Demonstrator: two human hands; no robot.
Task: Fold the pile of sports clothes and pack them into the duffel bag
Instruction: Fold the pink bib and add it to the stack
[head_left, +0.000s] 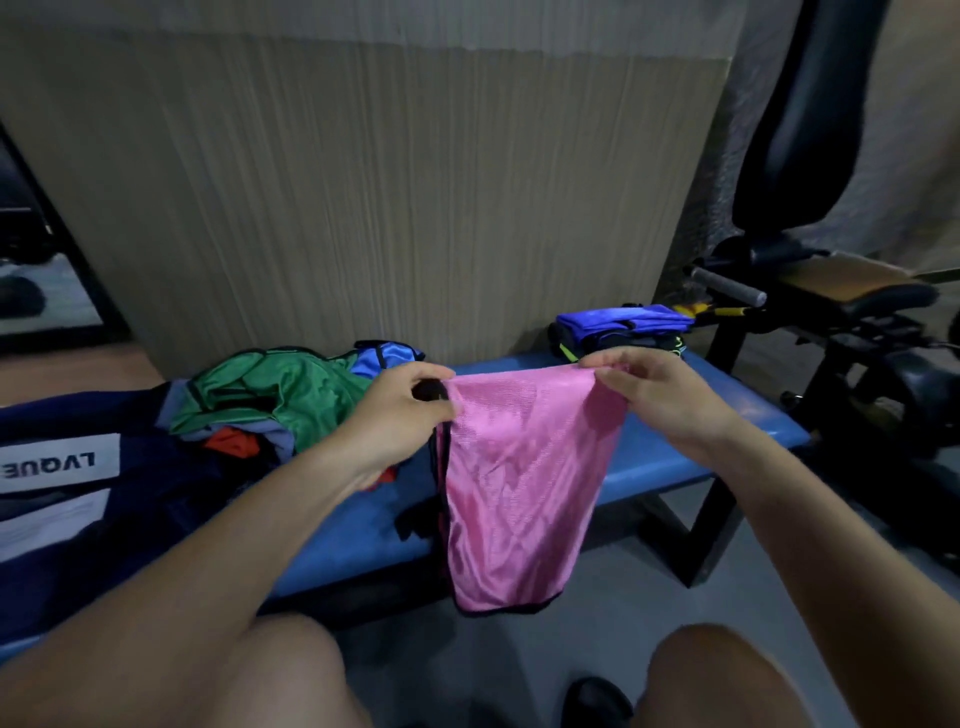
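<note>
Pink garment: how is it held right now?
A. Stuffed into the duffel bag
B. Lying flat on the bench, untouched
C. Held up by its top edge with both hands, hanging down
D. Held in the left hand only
C: the left hand and right hand each pinch a top corner of the pink garment, which hangs down in front of the blue bench.

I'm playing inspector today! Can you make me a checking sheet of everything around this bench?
Surface: blue bench, padded.
Job's things: pink garment held up, hanging past the bench edge; unfolded pile; folded stack; duffel bag at left.
Clutter: nothing seen.
Hands: left hand and right hand pinch the pink garment's top edge.
Cables: nothing seen.
Surroundings: wall panel; exercise machine at right.
</note>
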